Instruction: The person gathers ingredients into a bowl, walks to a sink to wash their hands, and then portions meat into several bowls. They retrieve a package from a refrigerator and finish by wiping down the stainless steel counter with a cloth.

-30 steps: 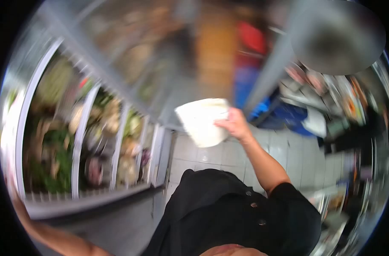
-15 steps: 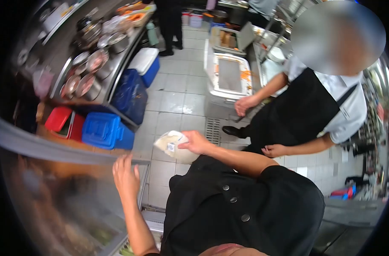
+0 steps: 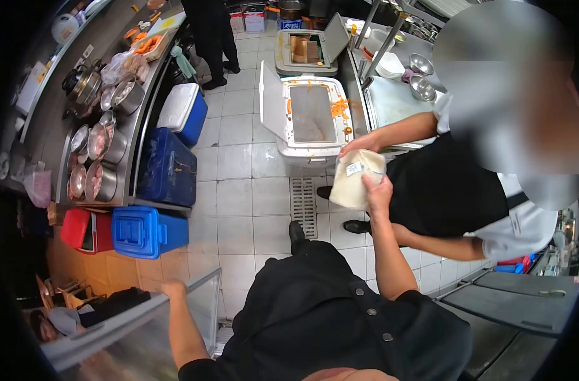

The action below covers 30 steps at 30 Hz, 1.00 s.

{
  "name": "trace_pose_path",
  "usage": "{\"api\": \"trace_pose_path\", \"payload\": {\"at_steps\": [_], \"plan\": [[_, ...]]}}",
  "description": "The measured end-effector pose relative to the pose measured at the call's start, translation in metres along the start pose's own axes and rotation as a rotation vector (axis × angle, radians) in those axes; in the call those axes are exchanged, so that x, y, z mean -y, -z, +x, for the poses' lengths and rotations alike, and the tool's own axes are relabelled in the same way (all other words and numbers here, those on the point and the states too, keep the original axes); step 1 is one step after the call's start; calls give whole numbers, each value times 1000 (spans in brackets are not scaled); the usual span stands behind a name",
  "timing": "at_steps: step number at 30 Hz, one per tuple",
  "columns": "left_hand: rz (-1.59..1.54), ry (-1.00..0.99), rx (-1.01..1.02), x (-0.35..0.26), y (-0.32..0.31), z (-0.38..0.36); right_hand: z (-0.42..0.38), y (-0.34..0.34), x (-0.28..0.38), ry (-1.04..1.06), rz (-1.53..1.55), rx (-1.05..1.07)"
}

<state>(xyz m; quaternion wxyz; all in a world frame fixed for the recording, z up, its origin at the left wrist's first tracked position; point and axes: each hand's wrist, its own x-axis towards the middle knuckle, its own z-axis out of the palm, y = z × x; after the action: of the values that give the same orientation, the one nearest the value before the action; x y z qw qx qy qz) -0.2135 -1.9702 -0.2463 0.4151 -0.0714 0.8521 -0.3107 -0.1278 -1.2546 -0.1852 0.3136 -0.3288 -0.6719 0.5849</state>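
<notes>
My right hand [image 3: 379, 195] is closed on a pale, cream-coloured plastic packet [image 3: 351, 189] with a small white label. A co-worker's hand [image 3: 360, 145] touches the packet's upper edge, so both of us have contact with it. What is inside the packet I cannot make out. Lower left, my left hand [image 3: 174, 289] is wrapped over the edge of a grey-framed glass door [image 3: 200, 305], which stands swung out beside me.
The co-worker in a black apron [image 3: 454, 190] stands close on my right. Ahead are a white bin [image 3: 315, 147] with orange scraps on it and a floor drain [image 3: 303, 206]. Blue [image 3: 148, 232] and red bins [image 3: 80, 230] stand left, by a steel counter [image 3: 127, 136] with several pots.
My right hand has carried the packet forward and right to the co-worker, whose hand now meets it. My left hand has closed on the door's edge, and the door has swung.
</notes>
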Motion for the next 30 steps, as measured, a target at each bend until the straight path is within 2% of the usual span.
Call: {"api": "trace_pose_path", "payload": {"at_steps": [1, 3, 5, 7, 9, 10, 12, 13, 15, 16, 18, 21, 23, 24, 25, 26, 27, 28, 29, 30], "plan": [[15, 15, 86, -7, 9, -11, 17, 4, -3, -33, 66, -37], [33, 28, 111, -24, 25, -31, 52, 12, -6, -47, 62, -44], [-28, 31, 409, -45, 19, -22, 76, 15, -11, -104, 292, -139], [-35, -41, 761, -65, -41, 35, 108, 15, 4, -67, 445, -179], [10, 114, 1176, -103, -54, 27, 141, 19, 12, -1, 563, -246], [-95, 99, 1082, -114, -61, 21, 155, 18, 20, 5, 570, -264], [-430, -132, 512, -123, -78, 5, 176, 25, 35, 1, 664, -414], [-515, -211, 360, -134, -77, 6, 184, 32, 32, 17, 666, -440], [-625, -321, 189, -150, -65, 26, 193, 47, 20, -24, 719, -325], [-661, -365, 147, -156, -54, 38, 182, 36, 42, -93, 703, -358], [-712, -455, 88, -167, -26, 66, 161, 26, 32, -120, 472, -371], [-739, -564, 72, -175, 20, 114, 100, 5, 14, -252, 268, -178], [-736, -630, 64, -177, 58, 148, 53, 9, -48, -223, 74, 7], [-729, -665, 57, -180, 80, 166, 20, 11, -68, -342, -314, -18], [-715, -707, 47, -184, 105, 184, -11, 11, -97, -189, -533, -30], [-692, -747, 38, -188, 131, 201, -57, 25, -119, -395, -690, 15], [-653, -775, 40, -190, 164, 208, -100, 38, -145, -449, -921, 117], [-532, -822, 17, -197, 195, 212, -146, 60, -213, -613, -1046, 339], [-741, -797, 58, -199, 228, 235, -195, 62, -215, -767, -1083, 262], [-781, -805, 73, -208, 260, 241, -243, 64, -219, -880, -1131, 236]]}}
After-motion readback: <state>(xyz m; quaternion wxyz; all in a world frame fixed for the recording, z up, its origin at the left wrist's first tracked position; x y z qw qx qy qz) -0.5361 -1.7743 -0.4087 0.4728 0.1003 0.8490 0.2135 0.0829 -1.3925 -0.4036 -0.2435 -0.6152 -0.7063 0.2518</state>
